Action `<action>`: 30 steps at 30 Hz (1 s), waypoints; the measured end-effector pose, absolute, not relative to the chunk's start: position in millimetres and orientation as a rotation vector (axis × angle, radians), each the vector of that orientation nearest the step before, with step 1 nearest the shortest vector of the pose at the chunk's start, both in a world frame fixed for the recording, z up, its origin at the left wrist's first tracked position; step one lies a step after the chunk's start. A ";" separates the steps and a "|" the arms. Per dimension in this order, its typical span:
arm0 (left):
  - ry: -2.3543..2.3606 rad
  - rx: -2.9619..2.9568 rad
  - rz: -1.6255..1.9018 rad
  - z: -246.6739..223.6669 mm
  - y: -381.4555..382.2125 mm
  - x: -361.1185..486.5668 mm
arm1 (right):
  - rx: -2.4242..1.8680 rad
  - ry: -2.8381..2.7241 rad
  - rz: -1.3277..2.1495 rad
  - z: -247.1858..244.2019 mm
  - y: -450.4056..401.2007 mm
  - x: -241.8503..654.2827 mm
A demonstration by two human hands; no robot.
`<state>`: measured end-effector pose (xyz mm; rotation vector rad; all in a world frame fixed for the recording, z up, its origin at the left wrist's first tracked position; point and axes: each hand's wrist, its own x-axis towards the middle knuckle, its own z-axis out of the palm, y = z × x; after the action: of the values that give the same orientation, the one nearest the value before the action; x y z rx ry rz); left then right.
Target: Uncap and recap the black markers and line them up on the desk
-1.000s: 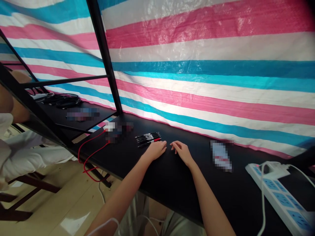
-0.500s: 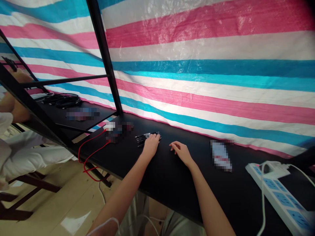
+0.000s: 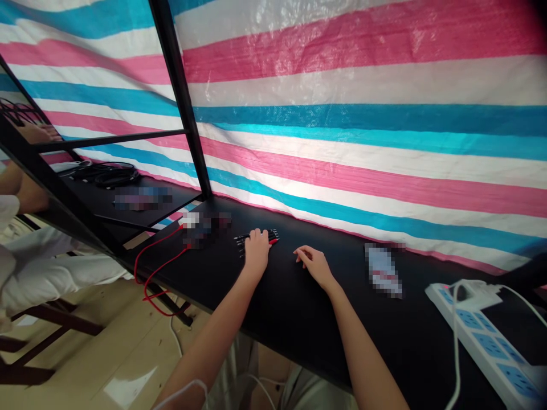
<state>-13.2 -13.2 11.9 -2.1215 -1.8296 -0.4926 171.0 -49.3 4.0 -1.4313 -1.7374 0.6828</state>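
Black worktop [image 3: 290, 310], striped plastic sheeting [image 3: 363, 131] behind. Slim black pens, one red-marked [image 3: 272, 241], lie toward left end, nearer back edge: row looks formed, none seen lifted. Left hand [image 3: 257, 249] covers pens' middles, cannot tell grip. Right hand [image 3: 315, 265] near, fingers loosely curled, nothing visibly held.

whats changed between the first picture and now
The left hand moved leftward and slightly forward, from beside the right end of the pens to over their middle; whether it grips any cannot be told. The right hand, pens and power strip stayed as they were.
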 end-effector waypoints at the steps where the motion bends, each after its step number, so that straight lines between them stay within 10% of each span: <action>1: -1.810 -2.128 -0.503 11.4 -13.3 -12.8 | -1.431 -1.737 0.681 3.9 -49.3 170.9; 30: -1.503 -3.654 -1.479 22.9 -12.9 -2.0 | -1.126 -1.300 1.086 10.2 -44.6 166.7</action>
<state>-2.0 -12.9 22.9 -3.6537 -1.5029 -1.4789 166.7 -44.6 10.2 -1.1257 -1.2999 1.0859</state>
